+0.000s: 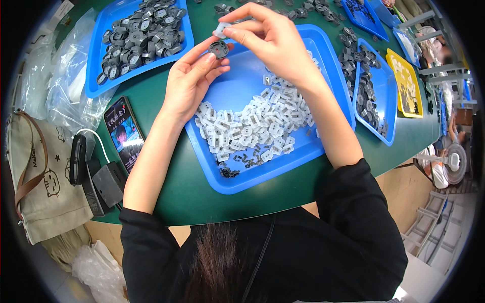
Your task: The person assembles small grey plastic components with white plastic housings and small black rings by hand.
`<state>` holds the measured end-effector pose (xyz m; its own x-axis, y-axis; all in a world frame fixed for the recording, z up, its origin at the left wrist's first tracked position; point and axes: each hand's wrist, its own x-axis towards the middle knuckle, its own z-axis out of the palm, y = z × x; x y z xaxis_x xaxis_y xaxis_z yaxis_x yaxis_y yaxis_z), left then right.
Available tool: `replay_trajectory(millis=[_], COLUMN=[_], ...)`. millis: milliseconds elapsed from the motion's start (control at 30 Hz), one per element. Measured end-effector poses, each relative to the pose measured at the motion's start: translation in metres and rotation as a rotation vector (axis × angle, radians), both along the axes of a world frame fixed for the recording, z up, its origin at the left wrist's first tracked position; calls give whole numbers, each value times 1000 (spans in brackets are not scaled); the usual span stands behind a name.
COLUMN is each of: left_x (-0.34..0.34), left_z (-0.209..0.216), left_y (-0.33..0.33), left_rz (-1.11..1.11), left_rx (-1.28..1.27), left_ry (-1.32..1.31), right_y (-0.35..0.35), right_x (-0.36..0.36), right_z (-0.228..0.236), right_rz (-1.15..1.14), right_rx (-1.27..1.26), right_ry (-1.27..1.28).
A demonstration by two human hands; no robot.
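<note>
My left hand (194, 83) is closed on a round dark grey plastic housing (219, 49), its inner side turned up with a small reddish spot in it. Just above and to the right, my right hand (265, 38) pinches a small white translucent plastic piece (221, 30) between thumb and fingers. The two parts are close together; whether they touch I cannot tell. Below both hands lies a blue tray (222, 187) with a heap of similar white pieces (252, 123). Tiny black parts (230, 172) sit in its near left corner.
A second blue tray (93, 83) full of dark grey housings stands at the far left. To the right are another blue tray (384, 96) and a yellow tray (420, 96). Loose housings lie on the green table (242, 208). A phone (124, 131), power bank and canvas bag (55, 177) are left.
</note>
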<state>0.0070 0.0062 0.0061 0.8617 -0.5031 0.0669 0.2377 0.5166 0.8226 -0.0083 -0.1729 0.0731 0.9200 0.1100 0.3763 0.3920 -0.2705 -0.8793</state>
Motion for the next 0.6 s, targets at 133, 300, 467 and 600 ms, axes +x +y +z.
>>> replay_trajectory(millis=[133,300,467,600], left_x=[0,1,1,-1], left_z=[0,-4,-5,-2], left_y=[0,1,0,-2], left_rz=[-14,-43,-53,-66], left_rx=[-56,-60,-35,-6], left_ry=[35,28,9,-27], right_y=[2,2,0,0], right_x=[7,8,2,6], right_z=[-16,-18,-11,-18], right_rz=[53,15,35,-31], right_rx=[-128,-254,-374,-322], right_ry=[-74,-273,-201,-265])
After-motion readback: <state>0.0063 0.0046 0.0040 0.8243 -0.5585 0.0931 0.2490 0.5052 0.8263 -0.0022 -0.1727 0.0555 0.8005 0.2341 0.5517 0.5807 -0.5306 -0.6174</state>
